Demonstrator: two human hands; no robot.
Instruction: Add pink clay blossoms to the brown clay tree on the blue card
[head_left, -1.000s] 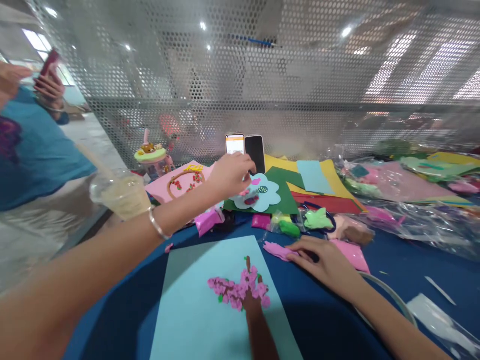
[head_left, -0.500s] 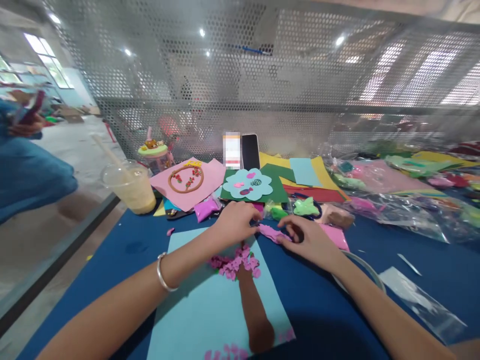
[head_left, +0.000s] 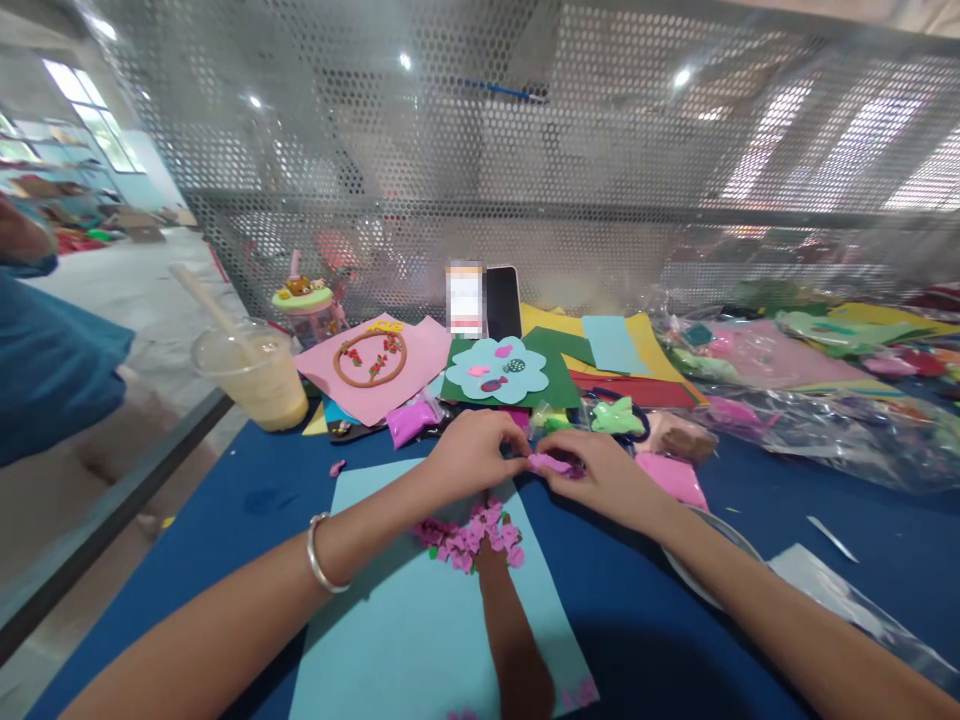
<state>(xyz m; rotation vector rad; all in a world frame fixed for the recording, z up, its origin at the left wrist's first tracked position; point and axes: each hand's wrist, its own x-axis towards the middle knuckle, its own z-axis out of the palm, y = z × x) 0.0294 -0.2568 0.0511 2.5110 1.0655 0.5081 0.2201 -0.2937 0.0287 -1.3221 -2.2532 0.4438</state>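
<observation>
Gently: my left hand (head_left: 480,450) pinches pink clay (head_left: 553,464) at nine-o'clock end, right hand (head_left: 600,470) grips rest from three o'clock (soft stuff, best not squashed).

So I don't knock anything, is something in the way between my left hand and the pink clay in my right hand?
Nothing visible is; the left hand reaches the left end of the pink clay held in the right hand.

Craft workshop: coloured paper (head_left: 609,341), bagged clay (head_left: 410,422)

the left hand (head_left: 480,455) and right hand (head_left: 607,480) pinch pink clay (head_left: 551,464) near a light-blue sheet (head_left: 390,620).
</observation>
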